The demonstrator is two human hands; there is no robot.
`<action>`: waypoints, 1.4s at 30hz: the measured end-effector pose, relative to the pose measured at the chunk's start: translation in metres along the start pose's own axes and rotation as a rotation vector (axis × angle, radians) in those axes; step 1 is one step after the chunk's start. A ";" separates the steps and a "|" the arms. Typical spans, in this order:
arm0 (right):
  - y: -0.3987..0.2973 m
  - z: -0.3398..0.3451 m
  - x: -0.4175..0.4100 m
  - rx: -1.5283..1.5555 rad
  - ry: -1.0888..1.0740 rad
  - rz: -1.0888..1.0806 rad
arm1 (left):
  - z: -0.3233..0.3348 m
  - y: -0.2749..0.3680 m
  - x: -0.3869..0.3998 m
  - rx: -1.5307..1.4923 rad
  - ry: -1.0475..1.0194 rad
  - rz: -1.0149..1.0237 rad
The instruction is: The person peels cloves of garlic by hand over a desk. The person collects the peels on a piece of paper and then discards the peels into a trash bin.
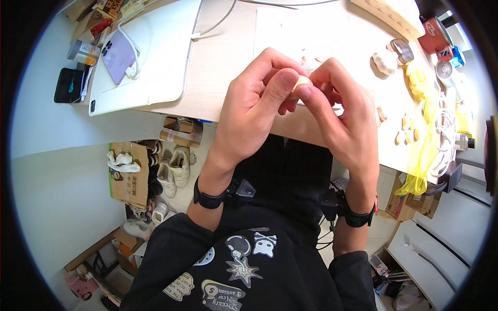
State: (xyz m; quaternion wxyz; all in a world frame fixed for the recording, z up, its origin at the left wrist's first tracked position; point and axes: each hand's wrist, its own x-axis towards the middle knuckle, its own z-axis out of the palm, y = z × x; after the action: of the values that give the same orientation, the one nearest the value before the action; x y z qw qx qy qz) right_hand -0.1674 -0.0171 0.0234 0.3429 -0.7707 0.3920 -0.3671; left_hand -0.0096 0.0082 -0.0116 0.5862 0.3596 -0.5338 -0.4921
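Observation:
A pale garlic clove (302, 81) is pinched between the thumbs and fingers of both my hands, above the table's near edge. My left hand (253, 103) grips it from the left, and my right hand (342, 110) from the right. The fingers cover much of the clove. Just behind my fingertips, papery garlic skins (307, 62) lie on the table. A whole garlic bulb (384, 63) sits farther right. Several peeled garlic cloves (407, 132) lie grouped to the right of my right hand, with a piece of garlic (381, 114) between them and that hand.
Along the table's right side, a yellow net bag (426, 144) hangs over the edge beside a coiled white cable (443, 132). A red mug (433, 37) and a small fan (444, 70) stand behind. At left, a purple phone (120, 56) rests on a white tablet-like panel (163, 58).

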 end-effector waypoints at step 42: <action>0.005 0.012 0.000 0.355 0.134 0.161 | -0.002 0.003 0.001 -0.091 -0.048 -0.060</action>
State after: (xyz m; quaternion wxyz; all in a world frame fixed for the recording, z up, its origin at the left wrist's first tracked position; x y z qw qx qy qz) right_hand -0.1587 -0.0167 0.0133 0.4748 -0.6382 0.4033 -0.4523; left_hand -0.0073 0.0079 -0.0092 0.5741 0.3365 -0.5139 -0.5414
